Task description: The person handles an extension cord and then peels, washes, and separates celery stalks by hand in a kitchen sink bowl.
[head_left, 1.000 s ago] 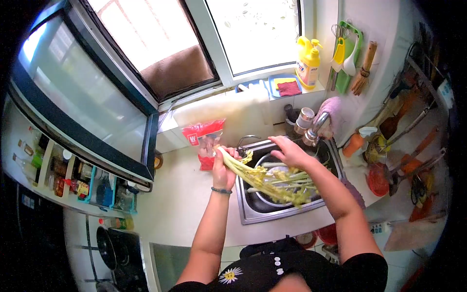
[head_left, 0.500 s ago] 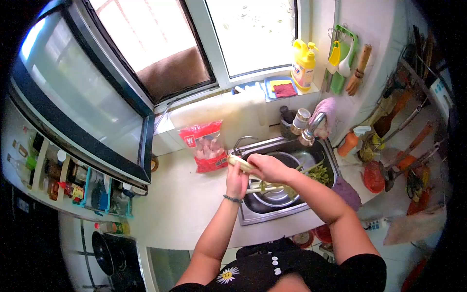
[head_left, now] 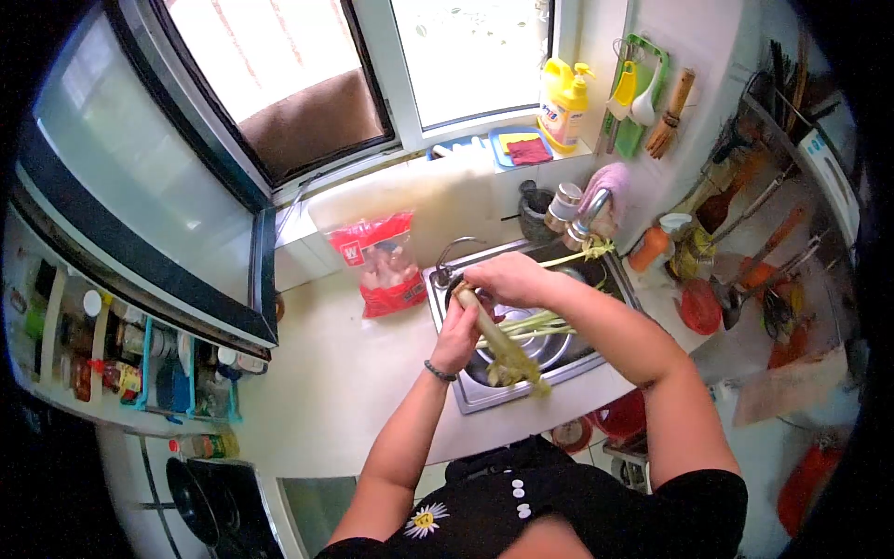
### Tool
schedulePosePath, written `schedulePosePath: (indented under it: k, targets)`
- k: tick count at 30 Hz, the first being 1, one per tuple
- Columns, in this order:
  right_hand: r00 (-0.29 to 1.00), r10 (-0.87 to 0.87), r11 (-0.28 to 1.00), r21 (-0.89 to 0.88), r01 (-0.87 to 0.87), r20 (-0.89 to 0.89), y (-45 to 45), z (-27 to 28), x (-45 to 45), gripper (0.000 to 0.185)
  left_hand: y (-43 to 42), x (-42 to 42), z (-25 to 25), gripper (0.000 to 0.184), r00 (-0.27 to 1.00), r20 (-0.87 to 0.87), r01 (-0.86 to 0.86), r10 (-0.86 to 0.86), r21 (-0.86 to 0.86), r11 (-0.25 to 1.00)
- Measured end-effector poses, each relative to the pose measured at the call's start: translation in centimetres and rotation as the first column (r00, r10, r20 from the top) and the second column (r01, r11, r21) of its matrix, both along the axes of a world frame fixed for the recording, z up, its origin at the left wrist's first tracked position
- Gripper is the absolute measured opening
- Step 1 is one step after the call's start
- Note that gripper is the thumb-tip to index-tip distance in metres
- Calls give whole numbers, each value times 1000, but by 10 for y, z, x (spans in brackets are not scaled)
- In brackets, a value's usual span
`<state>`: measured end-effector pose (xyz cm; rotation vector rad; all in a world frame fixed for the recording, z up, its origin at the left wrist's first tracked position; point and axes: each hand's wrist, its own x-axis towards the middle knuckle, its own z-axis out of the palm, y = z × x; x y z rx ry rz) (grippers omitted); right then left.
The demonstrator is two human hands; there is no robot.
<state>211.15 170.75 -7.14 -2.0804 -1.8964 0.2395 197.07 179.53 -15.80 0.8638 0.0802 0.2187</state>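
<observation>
My left hand (head_left: 456,337) is closed around the base of a pale green celery bunch (head_left: 494,337) at the sink's left side. The bunch slants down to the right, its leafy end over the sink's front rim. My right hand (head_left: 510,278) is closed at the root end of the bunch, fingertips largely hidden. A separate leafy celery stalk (head_left: 570,256) sticks out to the right from behind this hand. Below, more loose celery stalks (head_left: 540,324) lie across a round metal basin (head_left: 551,352) in the steel sink (head_left: 473,402).
A red and clear plastic bag (head_left: 380,265) stands on the counter (head_left: 335,382) to the left. Behind the sink is the faucet (head_left: 596,210). A yellow pump bottle (head_left: 563,112) stands on the window ledge. Utensils, including a wooden-handled brush (head_left: 672,112), hang at right.
The celery bunch has swung so its leafy end points down toward the front rim. My right hand has shifted up beside its base, and a leafy stalk now extends right behind it.
</observation>
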Motion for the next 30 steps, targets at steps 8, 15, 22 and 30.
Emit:
schedulePosePath:
  k: [8,15,22,30]
  targets:
    - [678,131,991,116,-67,-723,-20,-8,22,12,-4,17,3,26,994,85,89,-75,-182,979]
    - [741,-31,992,67,102,-671,-54,-67,81,23,21,27,-7,27,946,215,-122,241,-453,883]
    - [633,-111,969,57,239,-766,-76,-103,83,21,12,46,-40,28,922,128,-256,366,-508,822]
    - [204,-165,960,-110,259,-965,-115,-141,64,22,-3,62,-53,27,903,19,-349,428,-548,761]
